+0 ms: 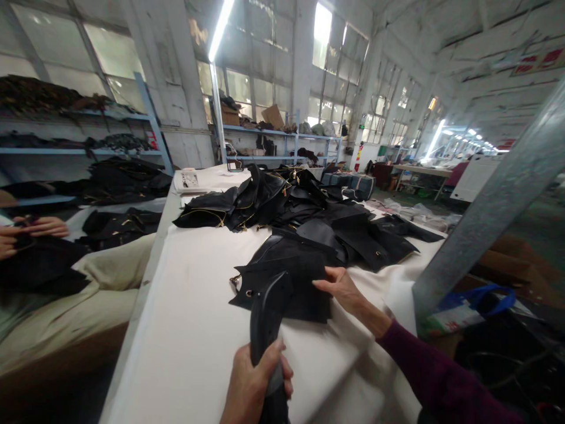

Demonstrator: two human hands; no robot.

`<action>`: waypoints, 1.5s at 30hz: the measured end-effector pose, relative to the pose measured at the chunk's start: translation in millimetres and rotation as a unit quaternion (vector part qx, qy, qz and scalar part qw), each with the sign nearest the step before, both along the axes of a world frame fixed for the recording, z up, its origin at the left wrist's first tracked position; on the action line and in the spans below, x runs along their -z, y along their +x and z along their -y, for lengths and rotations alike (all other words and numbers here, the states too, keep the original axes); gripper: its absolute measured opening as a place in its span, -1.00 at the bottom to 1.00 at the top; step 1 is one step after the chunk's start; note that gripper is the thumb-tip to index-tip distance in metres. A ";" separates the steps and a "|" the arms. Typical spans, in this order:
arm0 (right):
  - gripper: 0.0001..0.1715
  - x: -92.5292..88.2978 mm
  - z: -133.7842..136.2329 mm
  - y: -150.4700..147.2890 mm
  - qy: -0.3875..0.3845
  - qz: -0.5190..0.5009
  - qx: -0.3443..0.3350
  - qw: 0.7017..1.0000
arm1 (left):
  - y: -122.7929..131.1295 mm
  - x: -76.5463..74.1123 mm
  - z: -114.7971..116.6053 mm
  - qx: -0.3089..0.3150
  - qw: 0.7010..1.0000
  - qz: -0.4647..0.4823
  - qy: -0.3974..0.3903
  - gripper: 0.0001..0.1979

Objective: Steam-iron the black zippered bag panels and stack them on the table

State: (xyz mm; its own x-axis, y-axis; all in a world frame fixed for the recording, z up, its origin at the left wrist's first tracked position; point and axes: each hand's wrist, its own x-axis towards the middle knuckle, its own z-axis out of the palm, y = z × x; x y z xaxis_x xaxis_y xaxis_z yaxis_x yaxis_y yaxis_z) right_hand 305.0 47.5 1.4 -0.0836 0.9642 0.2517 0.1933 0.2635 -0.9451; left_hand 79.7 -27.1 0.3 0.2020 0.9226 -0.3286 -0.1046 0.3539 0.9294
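Note:
My left hand (253, 374) is closed around the handle of a black curved handheld tool (265, 312) whose kind I cannot make out. The tool's head lies over a flat black leather-like piece (304, 288) on the white-covered table. Small metal rings or clasps (249, 292) show at this piece's left end. At the piece's right edge, the thumb and fingers of my right hand (346, 291) pinch the material. Just beyond lies a heap of black pieces (304, 206), some with gold zippers, touching or overlapping the near one.
A slanted metal post (489, 194) rises at the right, beside boxes and a bag with a blue handle (489, 300). At the left sits another person, whose hands (39, 229) hold black material. Loaded shelves (273, 131) stand along the wall.

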 end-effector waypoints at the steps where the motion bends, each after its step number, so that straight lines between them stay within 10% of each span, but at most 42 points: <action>1: -0.75 -3.1 1.2 -3.3 0.001 -0.008 -0.013 1.000 | 1.5 1.8 0.8 0.009 1.000 0.001 0.002 -0.64; 17: -0.84 -4.2 8.2 -18.6 0.050 0.087 -0.048 0.994 | 2.1 9.1 1.2 0.043 0.999 -0.014 0.027 -0.55; 27: -0.87 3.8 8.4 -23.3 -0.090 -0.091 -0.004 0.992 | -3.2 -5.7 1.7 -0.028 0.999 -0.017 0.025 -0.57; 45: -0.85 0.6 12.1 -29.4 0.053 0.071 -0.038 0.995 | 4.6 -4.6 6.1 0.037 0.996 -0.047 0.066 -0.57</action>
